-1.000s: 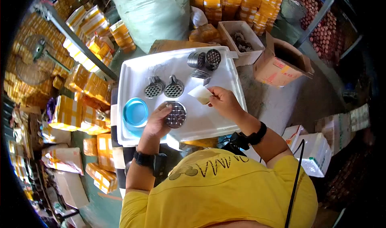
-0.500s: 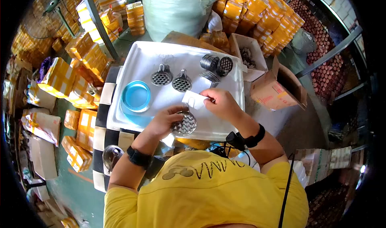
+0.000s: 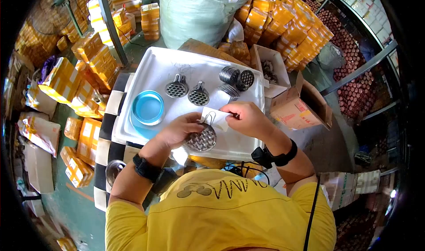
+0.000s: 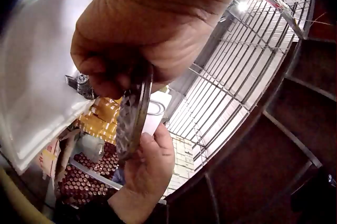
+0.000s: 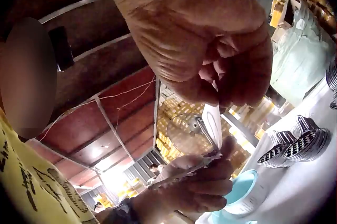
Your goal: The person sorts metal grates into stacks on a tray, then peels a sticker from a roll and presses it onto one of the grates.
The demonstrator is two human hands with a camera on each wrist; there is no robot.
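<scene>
My left hand (image 3: pixel 179 130) grips a round metal disc (image 3: pixel 201 140) by its edge; the disc has a dimpled pattern and a wire loop at the top. In the left wrist view the disc (image 4: pixel 136 111) is seen nearly edge-on. My right hand (image 3: pixel 250 119) pinches a white card (image 3: pixel 220 120) between thumb and fingers. The card lies behind the wire loop in the head view. Beyond the hands, two stacks of similar discs, the left stack (image 3: pixel 176 88) and the nearer stack (image 3: pixel 198 95), rest on a white tray (image 3: pixel 155 65).
A light-blue tub (image 3: pixel 148 107) stands on the tray's left. More stacked metal discs (image 3: pixel 229 75) lie at its back right. An open cardboard box (image 3: pixel 290 109) and a white foam box (image 3: pixel 276 89) stand right of the tray. Behind it is a large pale-green sack (image 3: pixel 197 18).
The card has moved in to the disc's wire loop, and the hands have come together. The disc has been turned so that its loop shows. The head view has shifted.
</scene>
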